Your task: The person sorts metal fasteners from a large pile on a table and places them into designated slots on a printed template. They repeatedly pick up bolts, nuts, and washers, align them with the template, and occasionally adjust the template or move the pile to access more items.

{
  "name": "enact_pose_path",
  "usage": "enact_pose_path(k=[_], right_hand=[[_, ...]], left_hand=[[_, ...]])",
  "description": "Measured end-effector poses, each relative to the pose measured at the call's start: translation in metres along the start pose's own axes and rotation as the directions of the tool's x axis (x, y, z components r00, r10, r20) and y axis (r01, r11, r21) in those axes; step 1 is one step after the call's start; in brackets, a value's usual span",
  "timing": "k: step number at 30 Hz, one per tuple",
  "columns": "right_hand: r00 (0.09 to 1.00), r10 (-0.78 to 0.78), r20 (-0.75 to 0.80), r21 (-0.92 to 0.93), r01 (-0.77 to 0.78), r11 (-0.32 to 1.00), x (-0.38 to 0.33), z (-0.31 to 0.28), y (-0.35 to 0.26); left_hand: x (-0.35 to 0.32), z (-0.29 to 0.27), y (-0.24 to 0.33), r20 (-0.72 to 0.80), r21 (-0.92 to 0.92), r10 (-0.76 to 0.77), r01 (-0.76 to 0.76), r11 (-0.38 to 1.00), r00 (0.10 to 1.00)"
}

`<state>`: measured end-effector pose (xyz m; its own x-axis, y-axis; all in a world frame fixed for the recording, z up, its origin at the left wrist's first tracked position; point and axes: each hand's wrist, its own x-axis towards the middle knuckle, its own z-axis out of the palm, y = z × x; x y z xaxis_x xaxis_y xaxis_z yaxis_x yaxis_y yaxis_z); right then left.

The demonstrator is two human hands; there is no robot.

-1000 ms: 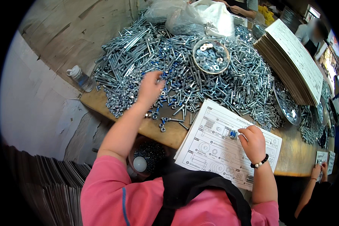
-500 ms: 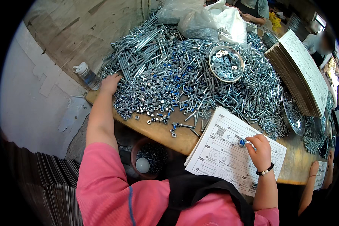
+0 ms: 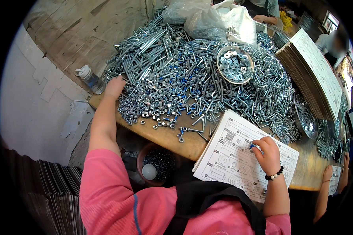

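My left hand (image 3: 115,87) reaches to the left end of the metal pile, by the long bolts (image 3: 123,62) and loose nuts (image 3: 145,98). Its fingers are bent together among the hardware; whatever they grip is too small to make out. Over a printed sheet (image 3: 233,156) with line drawings of hardware, my right hand (image 3: 268,154) has thumb and fingers closed around small blue-banded bolts (image 3: 252,147). The fingers partly cover these bolts. A few other metal pieces lie on the sheet near my right wrist.
A bowl of washers (image 3: 236,72) sits on the pile, with plastic bags (image 3: 204,25) behind. A bottle (image 3: 91,80) stands at the left. Stacked printed sheets (image 3: 313,74) rise at the right. Below the table edge is a bucket (image 3: 143,158). Other people work at the far side and right.
My right hand has come slightly left and its fingers have closed over the blue-banded bolts, which showed more openly before. My left hand has shifted slightly left, staying at the pile's left end.
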<state>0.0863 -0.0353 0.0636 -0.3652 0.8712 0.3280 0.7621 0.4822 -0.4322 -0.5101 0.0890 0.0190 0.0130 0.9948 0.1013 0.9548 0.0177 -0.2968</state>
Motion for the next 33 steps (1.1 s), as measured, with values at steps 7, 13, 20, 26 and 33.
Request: enact_pose_path(k=[7, 13, 20, 26, 33], right_hand=[[1.0, -0.003, -0.023, 0.019, 0.003, 1.0, -0.002, 0.001, -0.002], [1.0, 0.019, -0.002, 0.041, -0.019, 0.999, -0.009, 0.0, 0.002], [0.999, 0.044, -0.021, 0.066, -0.042, 0.997, -0.007, -0.008, 0.0], [0.984, -0.034, -0.177, 0.003, 0.035, 0.999, 0.014, -0.026, 0.016], [0.95, -0.185, -0.253, -0.077, 0.17, 0.982, 0.07, -0.027, -0.007]], left_hand=[[-0.003, -0.016, -0.001, 0.014, -0.064, 0.159, -0.158, 0.985, 0.987], [-0.031, -0.005, 0.022, -0.003, -0.005, 0.156, -0.156, 0.988, 0.988], [-0.017, -0.022, 0.031, -0.052, -0.125, -0.006, -0.001, 0.992, 0.999], [0.0, -0.112, 0.061, -0.63, -0.302, -0.09, -0.136, 0.944, 0.771], [-0.005, -0.21, 0.233, -0.468, -0.884, -0.138, -0.458, 0.095, 0.873]])
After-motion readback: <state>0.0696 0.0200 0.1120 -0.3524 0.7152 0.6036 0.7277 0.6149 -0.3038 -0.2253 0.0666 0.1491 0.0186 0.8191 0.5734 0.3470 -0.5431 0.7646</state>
